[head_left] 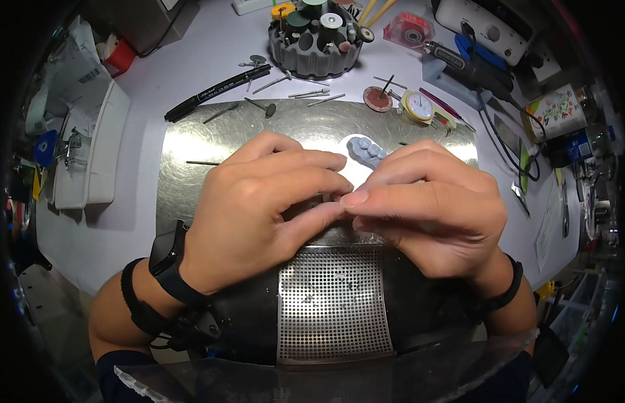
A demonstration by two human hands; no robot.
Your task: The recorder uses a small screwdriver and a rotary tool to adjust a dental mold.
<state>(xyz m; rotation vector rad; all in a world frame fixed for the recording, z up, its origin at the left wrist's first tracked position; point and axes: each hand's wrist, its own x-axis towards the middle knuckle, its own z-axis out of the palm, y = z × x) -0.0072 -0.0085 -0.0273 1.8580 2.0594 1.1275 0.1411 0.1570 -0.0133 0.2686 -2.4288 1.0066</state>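
Observation:
Over the front of a shiny metal plate point(185, 195), my left hand point(248, 201) and my right hand point(437, 208) meet with fingertips touching. Both are closed in a pinch, thumbs against forefingers. Whatever lies between the fingertips is hidden by them. Just beyond my right fingers sits a small blue-grey dental model point(366, 152) with tooth shapes, partly covered by that hand. Below the hands is a perforated metal grille point(332, 302). A thin dark rod point(202, 162) lies on the plate beside my left hand.
A round grey bur holder point(316, 57) stands at the back. Around it lie a black marker point(215, 93), loose burs point(272, 83), a brown grinding disc point(378, 99) and a dial gauge point(418, 105). A handpiece point(467, 70) rests at right; a white tray point(101, 148) stands at left.

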